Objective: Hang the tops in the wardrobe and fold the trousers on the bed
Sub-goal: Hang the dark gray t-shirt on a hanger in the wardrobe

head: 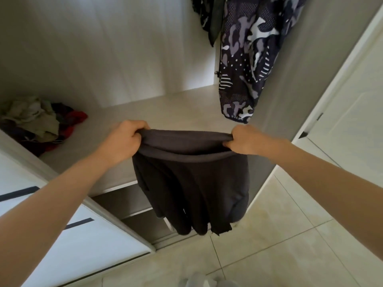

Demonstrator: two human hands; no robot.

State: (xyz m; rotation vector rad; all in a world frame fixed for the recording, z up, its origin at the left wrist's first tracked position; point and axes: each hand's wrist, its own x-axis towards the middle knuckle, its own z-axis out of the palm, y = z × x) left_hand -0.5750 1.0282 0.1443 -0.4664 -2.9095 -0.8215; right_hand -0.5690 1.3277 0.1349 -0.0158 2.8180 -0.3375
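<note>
A dark grey garment (192, 183) hangs in front of the open wardrobe, stretched between both hands by its top band. My left hand (122, 139) grips the band's left end and my right hand (242, 139) grips its right end. The fabric drops in folds down to just above the tiled floor. A camouflage-patterned top (246, 59) hangs inside the wardrobe at the upper right, above the shelf (165, 112). The bed is out of view.
A heap of crumpled clothes (39, 123), beige, dark and red, lies on the shelf's left end. Below the shelf are drawer fronts (128, 204). A white door (350, 121) stands at the right. Pale tiled floor (279, 245) spreads below.
</note>
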